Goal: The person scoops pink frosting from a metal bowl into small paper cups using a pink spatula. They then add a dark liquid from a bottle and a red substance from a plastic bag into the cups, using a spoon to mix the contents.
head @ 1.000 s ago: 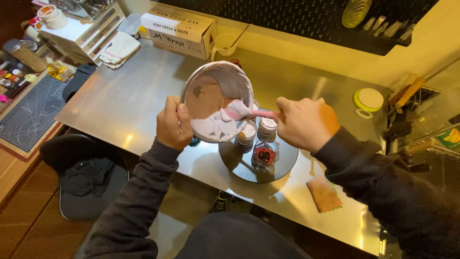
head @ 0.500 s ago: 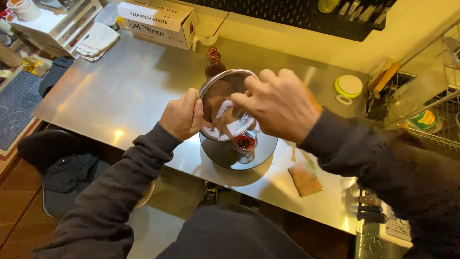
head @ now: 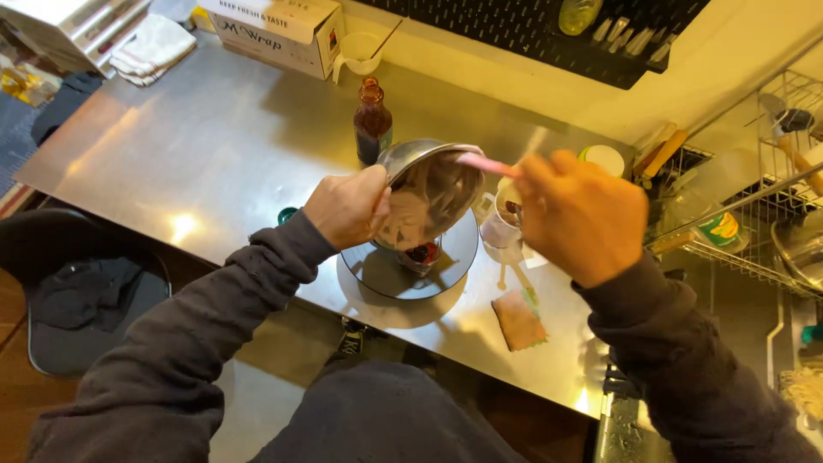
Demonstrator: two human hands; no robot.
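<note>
My left hand (head: 347,206) grips the rim of a metal mixing bowl (head: 429,193), tilted steeply over a small cup with dark red filling (head: 422,254) on a round dark turntable (head: 403,266). Pinkish cream coats the bowl's inside. My right hand (head: 579,214) holds a pink spatula (head: 484,163) whose blade reaches into the bowl. More small cups (head: 501,225) stand on the turntable's right, partly hidden behind my right hand.
A brown bottle (head: 373,120) stands behind the bowl on the steel counter (head: 171,163). A cardboard wrap box (head: 274,30), a white cup (head: 360,51), folded cloths (head: 150,47), a pink sponge (head: 519,319), a lidded tub (head: 604,159) and a dish rack (head: 754,214) surround the spot.
The bowl has tipped further and lower over the cup on the turntable. My right hand has drawn back to the right with the spatula, and the view has shifted so the bottle shows.
</note>
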